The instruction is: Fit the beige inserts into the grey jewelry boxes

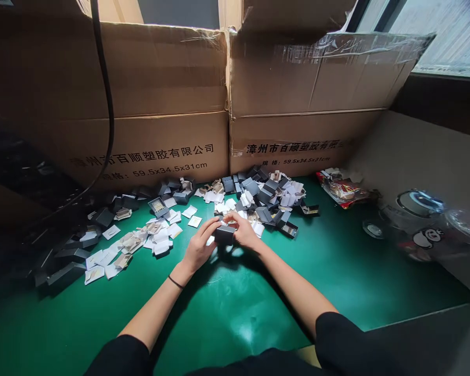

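Both my hands meet over the green tabletop around a small dark grey box (224, 235). My left hand (199, 244) closes on its left side, with a dark band round the wrist. On the box's right and far side, the fingers of my right hand (241, 230) are curled against it. Just beyond my hands lies a heap of dark boxes (264, 196) mixed with white cards and beige inserts. Two small white cards (195, 222) rest left of my fingers. What the box contains is hidden from me.
Large cardboard cartons (168, 141) wall off the back. More white cards (160, 235) and dark boxes (68, 271) spread to the left. A black cable (106, 94) hangs at the left. On the right are a red snack bag (344, 190) and a clear plastic jar (419, 224).
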Demonstrator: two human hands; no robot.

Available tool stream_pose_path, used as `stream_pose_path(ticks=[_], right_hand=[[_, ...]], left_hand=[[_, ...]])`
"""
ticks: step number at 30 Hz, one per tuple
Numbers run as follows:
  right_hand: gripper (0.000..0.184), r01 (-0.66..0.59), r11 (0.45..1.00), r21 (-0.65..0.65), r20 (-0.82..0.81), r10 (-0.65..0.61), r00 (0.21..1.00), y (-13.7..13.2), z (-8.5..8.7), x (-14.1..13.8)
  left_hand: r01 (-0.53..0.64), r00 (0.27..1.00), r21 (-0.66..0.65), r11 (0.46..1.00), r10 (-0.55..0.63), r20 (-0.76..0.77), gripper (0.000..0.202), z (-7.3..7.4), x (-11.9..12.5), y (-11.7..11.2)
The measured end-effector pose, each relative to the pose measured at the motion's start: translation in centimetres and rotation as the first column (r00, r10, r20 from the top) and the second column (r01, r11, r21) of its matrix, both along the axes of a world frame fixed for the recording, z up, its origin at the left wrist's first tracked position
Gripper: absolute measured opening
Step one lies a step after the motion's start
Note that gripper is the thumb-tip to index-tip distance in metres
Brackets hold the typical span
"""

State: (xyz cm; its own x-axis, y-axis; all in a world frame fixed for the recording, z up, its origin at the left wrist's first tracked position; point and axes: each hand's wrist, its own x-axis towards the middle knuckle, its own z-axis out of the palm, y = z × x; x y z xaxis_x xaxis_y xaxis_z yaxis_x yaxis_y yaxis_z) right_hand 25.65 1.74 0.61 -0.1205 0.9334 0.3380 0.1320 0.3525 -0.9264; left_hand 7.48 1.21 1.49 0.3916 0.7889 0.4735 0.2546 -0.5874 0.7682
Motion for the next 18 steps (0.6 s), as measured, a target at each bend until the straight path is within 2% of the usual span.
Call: stream_pose_path(ticks=[3, 6, 8, 10, 12, 13, 14, 15, 18], right_hand=[[0.020, 0.080, 0.996, 0.048, 0.012, -0.081, 0.997, 1.0, 2.5, 3.9], [0.019, 0.267, 0.947, 0.180, 0.060, -0.282, 0.958, 2.5, 5.5, 8.8], [0.021, 0.443, 0.862, 0.245, 0.099, -0.477, 0.873, 3.8, 7.2, 12.0], [0.023, 0.606, 0.737, 0.300, 0.162, -0.665, 0.729, 5.4, 8.3, 14.6], [0.026, 0.721, 0.606, 0.337, 0.236, -0.795, 0.559, 7.0, 8.4, 16.5], [0.027, 0.752, 0.567, 0.337, 0.302, -0.821, 0.484, 7.7, 8.1, 17.1], [0.028, 0.763, 0.560, 0.322, 0.390, -0.813, 0.433, 8.3, 7.7, 17.6], [0.027, 0.760, 0.579, 0.296, 0.481, -0.778, 0.405, 8.8, 7.2, 18.0], [0.028, 0.705, 0.675, 0.219, 0.640, -0.645, 0.419, 9.2, 5.8, 18.9]], left_hand=[[0.113, 0.994, 0.049, 0.992, -0.113, -0.015, 0.038, 3.1, 3.4, 2.4], [0.227, 0.972, 0.187, 0.956, -0.211, -0.098, 0.044, 6.8, 7.9, 6.0], [0.268, 0.960, 0.302, 0.915, -0.229, -0.158, 0.050, 8.8, 11.4, 8.3], [0.257, 0.961, 0.380, 0.889, -0.194, -0.198, 0.054, 10.1, 14.9, 10.4], [0.223, 0.956, 0.393, 0.892, -0.121, -0.268, 0.059, 10.6, 18.0, 11.9], [0.203, 0.947, 0.387, 0.900, -0.079, -0.313, 0.060, 10.5, 19.3, 12.4], [0.168, 0.933, 0.370, 0.914, -0.027, -0.358, 0.062, 10.2, 20.3, 12.9], [0.117, 0.915, 0.340, 0.933, 0.032, -0.403, 0.062, 9.9, 21.1, 13.2], [-0.002, 0.852, 0.180, 0.984, 0.096, -0.514, 0.064, 8.7, 21.7, 13.3]])
